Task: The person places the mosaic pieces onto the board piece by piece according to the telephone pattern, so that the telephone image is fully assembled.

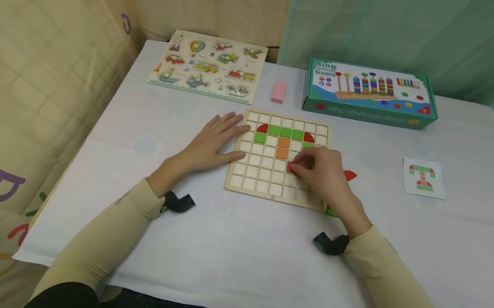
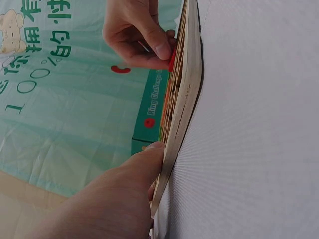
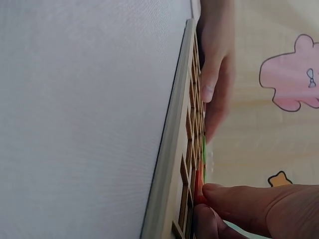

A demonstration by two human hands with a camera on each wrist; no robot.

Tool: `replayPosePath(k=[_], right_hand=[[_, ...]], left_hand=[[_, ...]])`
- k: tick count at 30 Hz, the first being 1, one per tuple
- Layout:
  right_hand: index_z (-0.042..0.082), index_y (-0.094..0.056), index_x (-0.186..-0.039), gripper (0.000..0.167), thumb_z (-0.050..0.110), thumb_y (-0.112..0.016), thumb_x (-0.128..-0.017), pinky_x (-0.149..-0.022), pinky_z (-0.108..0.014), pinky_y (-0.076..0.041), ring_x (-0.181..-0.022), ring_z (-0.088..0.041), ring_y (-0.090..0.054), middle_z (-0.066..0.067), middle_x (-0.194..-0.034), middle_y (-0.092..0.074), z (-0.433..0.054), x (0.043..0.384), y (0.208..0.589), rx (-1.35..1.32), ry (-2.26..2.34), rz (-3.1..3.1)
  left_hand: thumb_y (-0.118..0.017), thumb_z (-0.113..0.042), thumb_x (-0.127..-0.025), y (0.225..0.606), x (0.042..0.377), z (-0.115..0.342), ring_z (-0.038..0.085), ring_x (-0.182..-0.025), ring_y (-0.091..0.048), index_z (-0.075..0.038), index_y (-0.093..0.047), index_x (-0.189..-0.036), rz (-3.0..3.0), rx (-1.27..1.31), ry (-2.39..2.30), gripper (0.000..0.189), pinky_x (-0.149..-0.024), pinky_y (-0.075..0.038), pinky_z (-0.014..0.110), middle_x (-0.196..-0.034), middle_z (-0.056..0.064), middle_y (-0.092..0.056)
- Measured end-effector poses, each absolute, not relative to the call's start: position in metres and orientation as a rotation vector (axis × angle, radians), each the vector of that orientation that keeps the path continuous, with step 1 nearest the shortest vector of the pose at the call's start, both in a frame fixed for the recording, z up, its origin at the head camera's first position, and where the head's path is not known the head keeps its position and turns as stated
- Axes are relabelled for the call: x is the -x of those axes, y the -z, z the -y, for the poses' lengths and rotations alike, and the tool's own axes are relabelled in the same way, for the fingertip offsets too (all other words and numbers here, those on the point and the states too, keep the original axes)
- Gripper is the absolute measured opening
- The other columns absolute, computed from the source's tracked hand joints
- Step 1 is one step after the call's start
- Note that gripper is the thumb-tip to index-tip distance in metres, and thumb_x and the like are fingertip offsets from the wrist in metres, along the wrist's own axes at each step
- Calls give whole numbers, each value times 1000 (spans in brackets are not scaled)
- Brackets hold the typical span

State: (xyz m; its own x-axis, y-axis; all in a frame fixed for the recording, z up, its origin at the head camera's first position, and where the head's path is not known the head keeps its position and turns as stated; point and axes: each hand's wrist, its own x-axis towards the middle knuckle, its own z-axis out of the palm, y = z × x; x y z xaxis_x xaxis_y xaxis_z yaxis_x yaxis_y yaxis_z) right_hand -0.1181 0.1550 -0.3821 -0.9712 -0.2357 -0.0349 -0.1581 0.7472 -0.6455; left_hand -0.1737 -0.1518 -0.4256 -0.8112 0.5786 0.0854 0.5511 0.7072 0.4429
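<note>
A wooden grid board lies on the table, with green squares, orange squares and red rounded-corner pieces set in its cells. At the board's left edge my left hand rests with fingers spread, thumb and fingertips right at the rim. Over the lower right part of the grid my right hand pinches a small red piece between thumb and fingers, low against the cells. Most of that piece's outline is hidden by the fingers.
Beside the board's right edge lie a red piece and a partly hidden green piece. A pattern card is farther right. Behind stand a picture puzzle board, a pink block and a green game box.
</note>
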Motion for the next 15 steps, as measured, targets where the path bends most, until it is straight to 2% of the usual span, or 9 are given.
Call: replayPosePath(k=[7, 15], right_hand=[[4, -80, -100, 13, 16, -80, -96, -78, -37, -56, -85, -26, -71, -12, -92, -76, -166, 115, 378, 332, 1022, -2856], [4, -79, -107, 19, 21, -77, -98, -79, -38, -54, -90, -28, -71, -13, -95, -77, -205, 114, 372, 241, 991, -2892]], left_hand=[[-67, -48, -101, 426, 174, 152, 32, -164, -13, -17, -43, -161, -2851, -945, -710, 72, -135, -3, 51, -174, 13, -27], [-67, -49, -101, 427, 174, 152, 31, -165, -12, -18, -44, -161, -2844, -935, -715, 72, -135, -3, 50, -174, 12, -26]])
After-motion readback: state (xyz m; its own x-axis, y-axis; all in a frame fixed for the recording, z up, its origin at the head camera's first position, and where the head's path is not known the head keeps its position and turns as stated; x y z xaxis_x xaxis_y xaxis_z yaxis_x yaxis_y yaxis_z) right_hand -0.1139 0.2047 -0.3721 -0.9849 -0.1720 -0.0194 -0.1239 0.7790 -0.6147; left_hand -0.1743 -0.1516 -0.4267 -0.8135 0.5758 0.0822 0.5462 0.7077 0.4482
